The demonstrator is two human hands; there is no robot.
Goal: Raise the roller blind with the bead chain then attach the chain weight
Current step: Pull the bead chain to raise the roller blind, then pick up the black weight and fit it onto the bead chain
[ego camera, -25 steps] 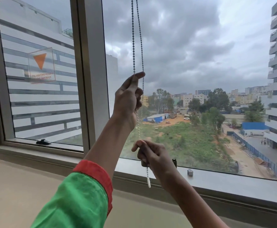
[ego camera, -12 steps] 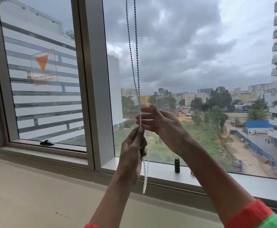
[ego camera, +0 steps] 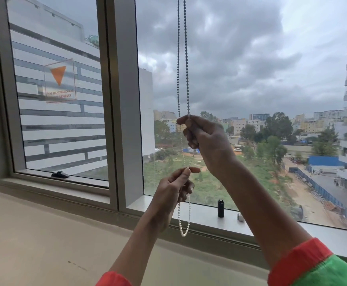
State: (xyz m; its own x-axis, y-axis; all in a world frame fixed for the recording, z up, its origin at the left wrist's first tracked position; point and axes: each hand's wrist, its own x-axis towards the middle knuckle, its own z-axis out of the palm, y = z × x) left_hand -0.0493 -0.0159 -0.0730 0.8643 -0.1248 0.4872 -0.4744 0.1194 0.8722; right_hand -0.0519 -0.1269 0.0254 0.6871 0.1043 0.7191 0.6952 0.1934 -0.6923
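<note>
The bead chain (ego camera: 186, 58) is being worked hand over hand, and the hands are seen swapped over from a second ago: the right hand (ego camera: 206, 141), then low near the sill, is now being held uppermost, at 12 o'clock from the left. It is closed in a pinch on one strand of the chain, the other fingers curled in. The left hand (ego camera: 173, 188), which was the high one, is now being held at 6 o'clock below the right, thumb and forefinger pinched on the chain, remaining fingers loosely folded. The chain's closed loop end (ego camera: 184, 230) is being left to dangle below the left hand, just clear of the window sill (ego camera: 205, 215).

No blind fabric is being shown in the glass, so the raising is judged to be well along or finished, though the roller itself is out of view. The chain weight (ego camera: 220, 208), taken to be the small dark cylinder, is being left standing upright on the sill at 4 o'clock from the loop end, untouched. A small grey piece (ego camera: 240, 217) is lying just beside it. Attachment is not yet being attempted.
</note>
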